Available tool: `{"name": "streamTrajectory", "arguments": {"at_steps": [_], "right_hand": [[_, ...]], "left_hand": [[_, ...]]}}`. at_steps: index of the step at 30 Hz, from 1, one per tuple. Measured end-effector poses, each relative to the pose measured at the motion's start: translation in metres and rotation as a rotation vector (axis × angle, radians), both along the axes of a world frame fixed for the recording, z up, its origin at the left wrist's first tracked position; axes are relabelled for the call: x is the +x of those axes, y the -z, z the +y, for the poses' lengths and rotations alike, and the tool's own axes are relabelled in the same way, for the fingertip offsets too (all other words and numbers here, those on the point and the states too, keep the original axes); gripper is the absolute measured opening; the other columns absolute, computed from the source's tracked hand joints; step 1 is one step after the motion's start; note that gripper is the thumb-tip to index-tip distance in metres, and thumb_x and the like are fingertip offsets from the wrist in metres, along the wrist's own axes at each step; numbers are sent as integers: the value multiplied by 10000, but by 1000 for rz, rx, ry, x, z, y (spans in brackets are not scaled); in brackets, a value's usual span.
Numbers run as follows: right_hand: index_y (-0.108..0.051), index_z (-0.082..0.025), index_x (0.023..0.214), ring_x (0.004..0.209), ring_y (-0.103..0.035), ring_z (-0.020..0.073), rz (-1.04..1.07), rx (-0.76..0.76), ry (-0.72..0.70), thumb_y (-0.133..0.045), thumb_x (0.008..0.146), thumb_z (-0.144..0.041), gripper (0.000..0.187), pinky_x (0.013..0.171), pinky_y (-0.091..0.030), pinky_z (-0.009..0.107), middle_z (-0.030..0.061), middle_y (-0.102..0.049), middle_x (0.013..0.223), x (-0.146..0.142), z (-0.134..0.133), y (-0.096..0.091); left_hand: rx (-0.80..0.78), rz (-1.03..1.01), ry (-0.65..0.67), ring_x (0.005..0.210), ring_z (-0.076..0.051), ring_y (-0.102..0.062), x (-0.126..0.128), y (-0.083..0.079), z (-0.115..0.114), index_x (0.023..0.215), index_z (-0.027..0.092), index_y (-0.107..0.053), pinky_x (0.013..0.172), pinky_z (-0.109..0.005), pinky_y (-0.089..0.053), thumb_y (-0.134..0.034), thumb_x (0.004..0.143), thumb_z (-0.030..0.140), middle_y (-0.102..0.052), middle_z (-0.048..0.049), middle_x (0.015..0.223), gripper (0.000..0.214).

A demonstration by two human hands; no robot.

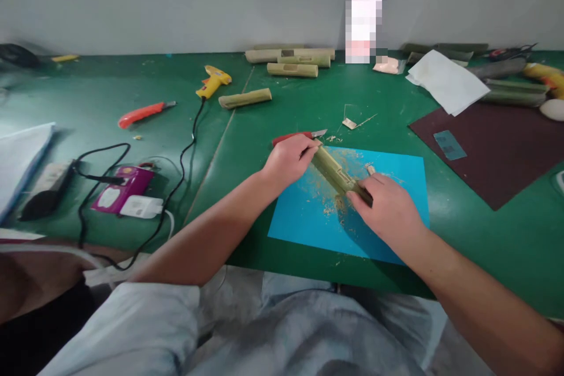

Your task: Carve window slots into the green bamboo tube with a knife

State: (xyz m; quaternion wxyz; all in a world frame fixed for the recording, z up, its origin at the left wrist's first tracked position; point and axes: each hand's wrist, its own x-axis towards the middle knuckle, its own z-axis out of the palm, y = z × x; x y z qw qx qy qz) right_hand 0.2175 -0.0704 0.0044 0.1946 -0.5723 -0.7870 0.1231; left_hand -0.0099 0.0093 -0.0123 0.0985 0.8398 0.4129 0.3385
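A bamboo tube [328,164] with a slot cut in its side is held slantwise between my two hands, over a blue sheet [282,226]. My left hand [291,158] closes its fingers on the tube's far end. Around the near end, my right hand [388,202] is wrapped, covering part of it. Wood shavings [330,210] lie scattered on the sheet beneath. Just behind my left hand rests a red utility knife [293,137], its blade pointing right and its handle partly hidden by the hand.
More bamboo tubes [292,70] lie at the back, with one piece [245,98] nearer. A yellow glue gun [214,81], its black cord, an orange knife [145,113] and a purple power adapter [123,189] are left. White paper [447,82] and a dark sheet [493,158] lie right.
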Motion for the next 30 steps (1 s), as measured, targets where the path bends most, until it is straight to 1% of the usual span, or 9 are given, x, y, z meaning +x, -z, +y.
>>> {"name": "streamTrajectory", "arguments": {"at_steps": [1,4,9,13,15,18,21,26,30], "right_hand": [[-614,-205,779,843,-603,241,3,1,-4,-538,915,-366,225,748,-467,375,81,-639,832,0,0,0],[-616,-207,778,835,-605,238,13,-4,-13,-537,910,-358,216,733,-467,371,82,-641,830,1,0,1],[-624,-212,793,866,-610,250,31,2,-7,-536,911,-358,207,778,-474,389,93,-658,860,0,0,1],[-638,-177,970,903,-619,253,51,-42,13,-575,895,-335,185,782,-472,375,97,-668,927,-1,-1,0],[-634,-172,1024,897,-623,248,55,-61,42,-578,899,-348,223,757,-470,366,99,-671,964,-1,-1,-1],[-649,-187,977,882,-624,247,20,-53,32,-547,918,-362,211,734,-462,367,87,-675,946,0,-1,-3],[-664,-194,922,902,-612,262,-47,20,17,-522,929,-373,228,764,-456,387,90,-669,915,2,-1,-5],[-648,-160,1030,933,-599,278,-111,76,-4,-614,865,-406,298,782,-466,398,115,-651,987,2,-1,-6],[-655,-175,945,898,-614,250,-66,106,-5,-586,871,-327,183,762,-473,366,95,-658,937,1,-1,-1]], "left_hand": [[-3,0,12,912,-194,-703,-1,0,0,976,145,-702,839,-329,-562,-530,968,250,-739,-96,966,202],[-28,56,153,937,-183,-699,-1,-1,-3,1039,163,-693,847,-310,-559,-508,976,230,-743,-79,994,207],[7,12,63,867,-181,-703,3,-2,-8,974,149,-698,801,-304,-565,-514,974,239,-735,-84,932,205],[-12,80,203,920,-188,-700,7,-4,-12,1041,153,-684,818,-306,-561,-496,980,210,-740,-78,979,205],[-24,45,134,916,-191,-696,4,-5,-9,1019,147,-691,830,-315,-558,-511,974,213,-736,-85,973,197],[-63,-20,1,879,-185,-696,-3,-7,-2,990,145,-705,824,-312,-558,-558,951,227,-729,-86,947,172],[-98,-52,3,874,-178,-698,-6,-7,2,1006,145,-707,816,-298,-559,-579,940,221,-732,-85,964,163],[-95,-58,12,882,-183,-698,-3,-6,4,997,145,-709,804,-298,-553,-579,944,233,-732,-87,967,167],[-98,-52,-34,869,-176,-695,-4,-7,7,1001,150,-715,807,-297,-548,-590,937,230,-733,-80,968,162]]}}
